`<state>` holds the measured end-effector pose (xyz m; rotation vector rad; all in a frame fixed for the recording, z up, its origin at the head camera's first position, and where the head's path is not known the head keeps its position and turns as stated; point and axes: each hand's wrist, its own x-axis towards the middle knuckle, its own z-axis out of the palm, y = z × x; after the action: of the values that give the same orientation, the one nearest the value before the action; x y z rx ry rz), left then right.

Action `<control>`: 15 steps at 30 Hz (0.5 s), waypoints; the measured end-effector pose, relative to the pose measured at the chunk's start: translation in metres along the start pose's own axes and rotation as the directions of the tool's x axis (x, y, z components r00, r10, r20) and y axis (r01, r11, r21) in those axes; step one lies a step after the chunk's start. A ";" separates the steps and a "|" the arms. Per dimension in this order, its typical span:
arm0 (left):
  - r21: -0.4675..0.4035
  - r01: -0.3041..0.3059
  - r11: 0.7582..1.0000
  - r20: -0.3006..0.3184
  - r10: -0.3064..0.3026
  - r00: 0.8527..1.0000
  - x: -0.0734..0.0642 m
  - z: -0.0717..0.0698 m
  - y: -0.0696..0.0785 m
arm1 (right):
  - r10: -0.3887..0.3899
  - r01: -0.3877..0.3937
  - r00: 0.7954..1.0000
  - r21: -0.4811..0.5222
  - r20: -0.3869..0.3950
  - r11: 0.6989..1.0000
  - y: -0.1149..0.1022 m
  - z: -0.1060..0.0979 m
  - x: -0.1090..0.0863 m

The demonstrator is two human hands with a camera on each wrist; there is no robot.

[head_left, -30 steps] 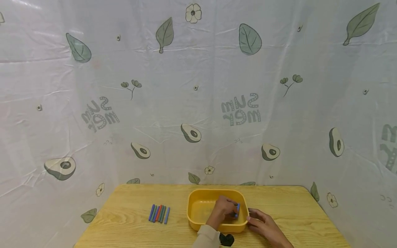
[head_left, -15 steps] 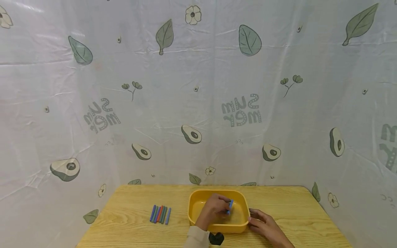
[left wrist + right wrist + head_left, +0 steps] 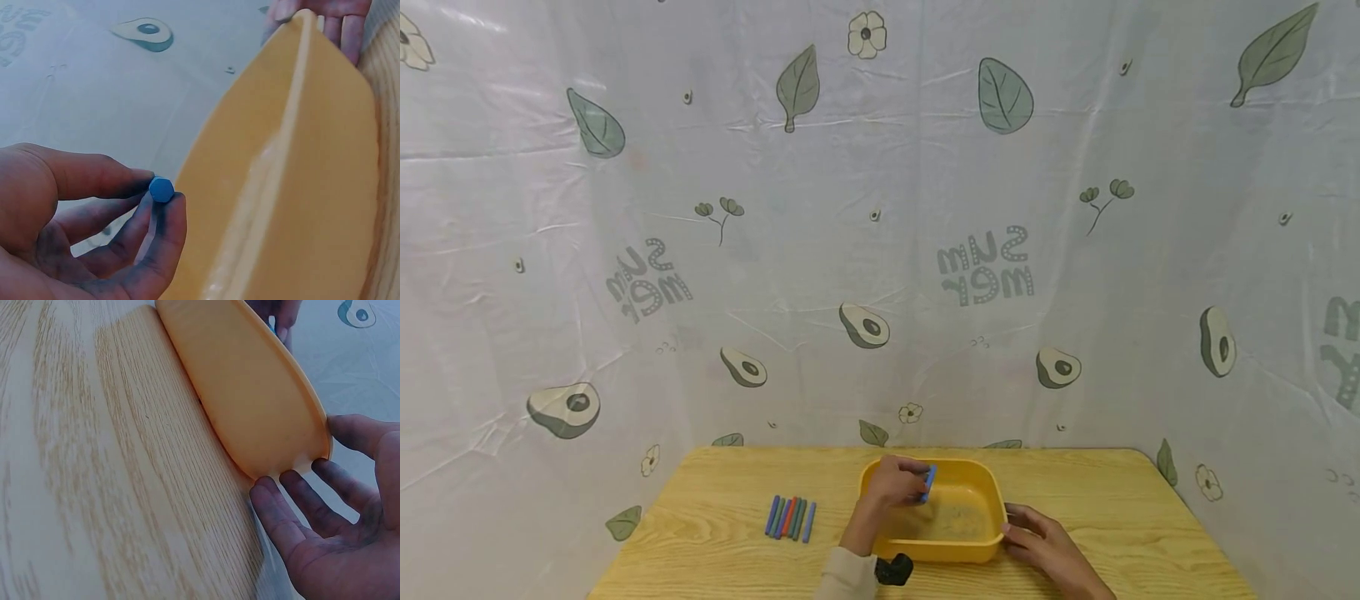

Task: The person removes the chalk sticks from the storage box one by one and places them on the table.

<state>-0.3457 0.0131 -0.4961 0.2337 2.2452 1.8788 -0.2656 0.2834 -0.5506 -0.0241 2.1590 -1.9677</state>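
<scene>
My left hand [image 3: 893,482] pinches a blue chalk stick [image 3: 929,482] between thumb and fingertips, over the left part of a yellow plastic basin [image 3: 940,551]. In the left wrist view the chalk's flat, many-sided end [image 3: 162,190] faces the camera, and dark smudges mark the fingers. At the basin's right end, my right hand [image 3: 1037,542] holds its wall, thumb at the rim and fingertips against the outside. The right wrist view shows this hold from beside the basin wall [image 3: 250,394].
Several chalk sticks [image 3: 790,518], blue, green, purple and red, lie side by side left of the basin on the wooden table [image 3: 715,558]. Greyish dust [image 3: 962,521] marks the basin floor. A patterned plastic curtain [image 3: 820,250] surrounds the table's back and sides.
My left hand has moved left and slightly up inside the basin, carrying the blue chalk stick away from the right side. My right hand has stayed at the basin's right end.
</scene>
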 end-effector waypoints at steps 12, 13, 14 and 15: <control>-0.080 -0.018 0.997 0.005 0.019 1.000 -0.010 -0.042 -0.003 | -0.001 0.001 1.000 0.010 0.012 1.000 -0.002 0.000 -0.002; -0.079 -0.021 0.997 0.005 0.021 1.000 -0.011 -0.045 -0.003 | -0.003 0.003 1.000 0.013 0.014 1.000 -0.002 0.000 -0.002; -0.078 -0.019 0.997 0.004 0.019 1.000 -0.011 -0.049 -0.004 | -0.006 0.006 1.000 0.014 0.016 1.000 -0.002 0.001 -0.002; -0.075 -0.020 0.997 0.004 0.020 1.000 -0.012 -0.052 -0.004 | -0.007 0.006 1.000 0.016 0.017 1.000 -0.002 0.001 -0.003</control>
<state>-0.3472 -0.0400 -0.4908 0.2491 2.1722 1.9657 -0.2633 0.2829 -0.5480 -0.0447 2.1353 -1.9813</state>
